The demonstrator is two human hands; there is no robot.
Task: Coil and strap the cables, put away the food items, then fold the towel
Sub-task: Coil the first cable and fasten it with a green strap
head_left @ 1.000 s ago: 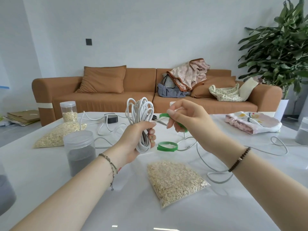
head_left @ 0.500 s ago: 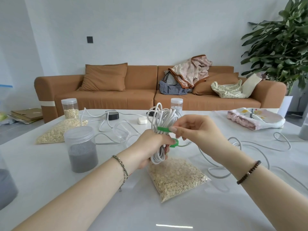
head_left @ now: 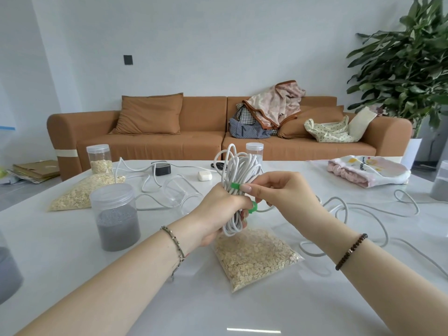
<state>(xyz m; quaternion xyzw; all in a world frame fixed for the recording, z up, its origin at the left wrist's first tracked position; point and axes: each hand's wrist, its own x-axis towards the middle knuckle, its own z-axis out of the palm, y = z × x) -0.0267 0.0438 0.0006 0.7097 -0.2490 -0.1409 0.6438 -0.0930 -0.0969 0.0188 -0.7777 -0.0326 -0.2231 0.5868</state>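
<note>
My left hand (head_left: 218,209) grips a coiled white cable (head_left: 238,170) upright above the table. A green strap (head_left: 234,186) crosses the coil's middle, and my right hand (head_left: 278,192) presses and pinches it there; its green roll (head_left: 253,206) hangs just below my fingers. A bag of oats (head_left: 254,255) lies under the coil. A second bag of oats (head_left: 82,192) lies far left. More loose white cable (head_left: 358,209) trails across the right side. A pink and white towel (head_left: 368,172) rests at the back right.
A lidded jar of grey grains (head_left: 116,217) stands left of my hands, a jar of oats (head_left: 99,158) behind it, an empty clear jar (head_left: 181,192) on its side. A black adapter (head_left: 162,169) and white charger (head_left: 204,175) sit farther back. A sofa stands beyond the table.
Both hands came lower and closer together. The green strap, held clear of the coil a second ago, now lies across the coil, with its roll lifted off the table.
</note>
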